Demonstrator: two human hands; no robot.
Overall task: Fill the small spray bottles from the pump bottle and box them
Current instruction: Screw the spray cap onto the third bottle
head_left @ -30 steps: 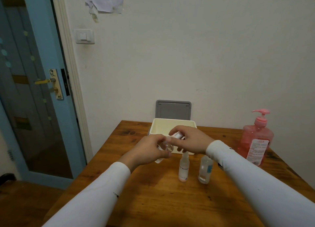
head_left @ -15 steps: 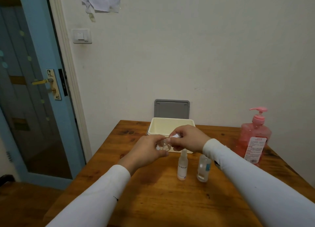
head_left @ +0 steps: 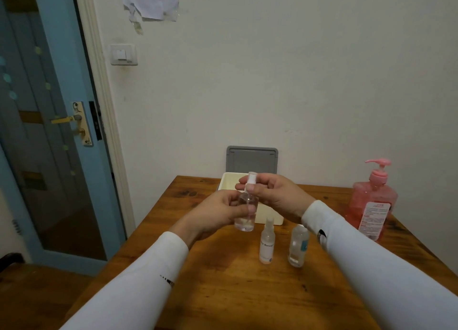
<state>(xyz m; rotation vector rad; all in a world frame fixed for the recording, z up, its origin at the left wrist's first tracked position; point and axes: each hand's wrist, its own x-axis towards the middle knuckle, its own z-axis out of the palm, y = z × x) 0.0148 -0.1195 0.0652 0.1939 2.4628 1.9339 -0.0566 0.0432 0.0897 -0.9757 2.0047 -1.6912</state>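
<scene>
Your left hand [head_left: 223,212] grips clear spray bottle [head_left: 245,214] above the worktop [head_left: 223,280]; right hand [head_left: 270,193] pinches its white sprayer top [head_left: 250,182]. Likely unscrewing; next, carry it to pump bottle [head_left: 371,203]

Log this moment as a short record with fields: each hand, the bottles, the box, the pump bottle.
left hand: grips the body of the clear spray bottle, held upright above the table
right hand: fingers pinch the white sprayer top at that bottle's neck
standing bottles: labelled spray bottle and second small bottle, upright, side by side
box: cream, open, behind the hands; grey lid leaning against the wall
pump bottle: pink, far right, untouched
</scene>
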